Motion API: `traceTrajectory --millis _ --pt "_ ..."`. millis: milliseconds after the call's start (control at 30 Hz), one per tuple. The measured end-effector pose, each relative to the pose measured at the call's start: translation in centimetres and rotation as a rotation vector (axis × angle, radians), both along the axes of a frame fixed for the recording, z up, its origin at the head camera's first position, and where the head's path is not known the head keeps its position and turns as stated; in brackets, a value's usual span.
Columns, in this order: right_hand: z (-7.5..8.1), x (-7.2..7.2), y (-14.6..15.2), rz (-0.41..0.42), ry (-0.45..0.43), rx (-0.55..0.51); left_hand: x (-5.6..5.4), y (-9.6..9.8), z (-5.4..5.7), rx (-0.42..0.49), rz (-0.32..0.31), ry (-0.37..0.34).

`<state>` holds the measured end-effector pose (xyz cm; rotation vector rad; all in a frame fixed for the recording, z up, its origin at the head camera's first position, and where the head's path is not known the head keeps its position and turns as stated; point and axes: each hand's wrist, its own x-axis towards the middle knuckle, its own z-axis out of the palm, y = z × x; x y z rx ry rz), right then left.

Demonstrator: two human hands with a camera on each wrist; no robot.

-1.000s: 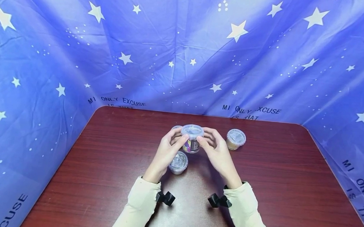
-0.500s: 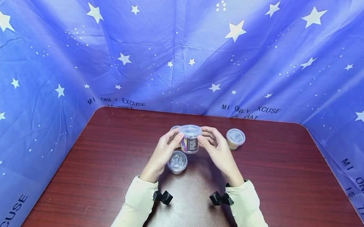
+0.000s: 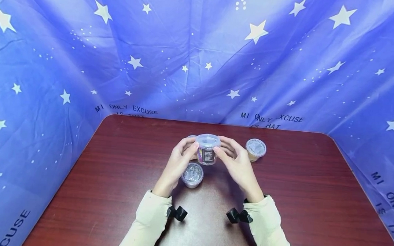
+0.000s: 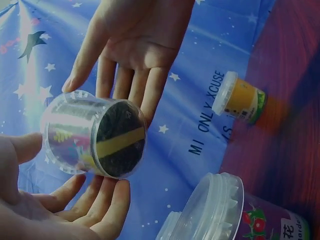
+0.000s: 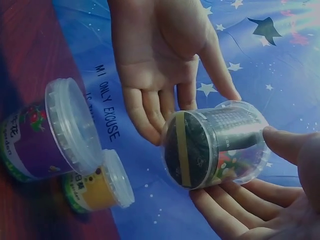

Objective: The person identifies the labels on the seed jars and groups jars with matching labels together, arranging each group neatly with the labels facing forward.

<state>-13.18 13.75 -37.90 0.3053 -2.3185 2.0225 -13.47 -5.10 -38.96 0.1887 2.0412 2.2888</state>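
Note:
A clear plastic tub (image 3: pixel 207 153) with a lid and a printed label is held above the table between both hands. My left hand (image 3: pixel 175 166) grips its left side, thumb toward me and fingers behind. On the other side my right hand (image 3: pixel 239 167) grips it the same way. In the left wrist view the tub's base (image 4: pixel 121 140) shows dark contents and a yellow strip across it. A similar lidded tub (image 3: pixel 192 175) stands on the table just below the left hand. Behind the left fingers another tub (image 3: pixel 191 136) is mostly hidden.
To the right of the right hand a lidded tub (image 3: pixel 256 150) stands on the red-brown wooden table (image 3: pixel 312 201). In the right wrist view a purple-labelled tub (image 5: pixel 40 137) and a yellow-labelled one (image 5: pixel 92 187) are visible. A blue star-printed cloth (image 3: pixel 193 56) hangs around the table.
The held tub has turned a little between my hands, so more of the dark printed panel faces me. The tubs on the table have not moved.

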Motion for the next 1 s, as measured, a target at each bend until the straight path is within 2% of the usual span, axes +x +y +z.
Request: traceTrajectory --millis 267,600,1000 --pt "-0.15 0.11 -0.57 -0.039 0.05 -0.022 0.24 0.2 0.08 -0.057 0.012 0.025" --pt "-0.04 0.29 -0.6 -0.04 0.043 -0.023 0.22 0.09 0.09 -0.042 0.009 0.025" --pt "0.03 0.18 -0.47 0.062 0.015 -0.095 0.22 -0.27 0.15 -0.009 0.007 0.006"
